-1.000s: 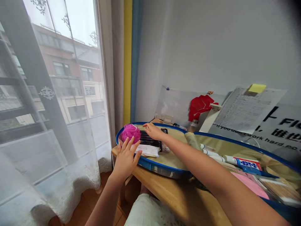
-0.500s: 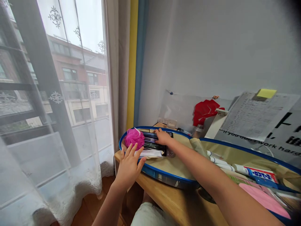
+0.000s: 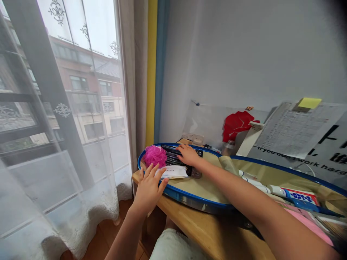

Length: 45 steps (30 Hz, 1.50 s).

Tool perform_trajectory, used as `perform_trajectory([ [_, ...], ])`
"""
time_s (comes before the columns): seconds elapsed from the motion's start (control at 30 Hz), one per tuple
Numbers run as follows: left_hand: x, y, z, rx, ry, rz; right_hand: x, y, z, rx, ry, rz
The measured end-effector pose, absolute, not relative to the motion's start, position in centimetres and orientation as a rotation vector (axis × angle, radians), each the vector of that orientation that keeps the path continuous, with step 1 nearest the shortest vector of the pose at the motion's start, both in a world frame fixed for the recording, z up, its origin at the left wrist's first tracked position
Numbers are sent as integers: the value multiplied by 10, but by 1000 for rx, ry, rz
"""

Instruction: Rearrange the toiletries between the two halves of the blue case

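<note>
A blue-rimmed oval tray (image 3: 187,196) with a tan lining lies on the wooden table (image 3: 206,234). At its left end sit a pink mesh sponge (image 3: 155,156), a stack of dark pens or packets (image 3: 173,159) and a white paper packet (image 3: 175,172). My right hand (image 3: 187,154) lies flat on the dark stack, fingers stretched out. My left hand (image 3: 149,185) rests against the tray's near-left rim with fingers spread, tips touching the white packet.
White tubes (image 3: 251,180) and a blue-and-red toothpaste box (image 3: 298,196) lie further right in the tray. A red paper shape (image 3: 237,122), a printed sheet with a yellow sticky note (image 3: 309,103) and a poster lean on the wall. A sheer curtain (image 3: 67,144) hangs left.
My right hand slid slightly along the dark stack toward the tray's far end. My left hand stays at the rim. The camera view shifted a little.
</note>
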<state>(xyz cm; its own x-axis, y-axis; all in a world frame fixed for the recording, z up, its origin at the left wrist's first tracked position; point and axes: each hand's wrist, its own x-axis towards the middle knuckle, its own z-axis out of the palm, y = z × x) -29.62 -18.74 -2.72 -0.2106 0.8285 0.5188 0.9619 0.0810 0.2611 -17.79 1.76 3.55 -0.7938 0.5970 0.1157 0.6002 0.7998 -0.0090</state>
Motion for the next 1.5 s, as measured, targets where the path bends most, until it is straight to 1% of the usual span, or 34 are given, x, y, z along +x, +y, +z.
perform_trajectory([
  [0.17,-297,-188,-30,-1821,-2108,-816,-172,-10,35,-606,-3150,349],
  [0.37,-297,-189,-33,-1798,-2094,-830,-171,-28,20,-684,-3133,585],
  [0.53,-296,-191,-30,-1814,-2088,-835,-165,-34,34,-486,-3110,862],
  [0.67,-295,-194,-25,-1872,-2083,-865,-155,-37,32,-447,-3065,989],
  [0.8,-293,-197,-19,-1923,-2089,-887,-149,-28,17,-536,-2984,999],
  [0.97,-292,-197,-17,-1921,-2124,-848,-153,-11,2,-614,-2949,934],
  [1.2,-295,-195,-20,-1922,-2105,-800,-170,-10,-5,-684,-2918,841],
  [1.33,-296,-195,-21,-1917,-2085,-817,-161,-19,14,-720,-2894,801],
  [1.43,-297,-195,-21,-1924,-2087,-807,-124,-12,47,-807,-2861,735],
  [1.5,-297,-195,-21,-1923,-2084,-805,-84,3,71,-961,-2799,639],
])
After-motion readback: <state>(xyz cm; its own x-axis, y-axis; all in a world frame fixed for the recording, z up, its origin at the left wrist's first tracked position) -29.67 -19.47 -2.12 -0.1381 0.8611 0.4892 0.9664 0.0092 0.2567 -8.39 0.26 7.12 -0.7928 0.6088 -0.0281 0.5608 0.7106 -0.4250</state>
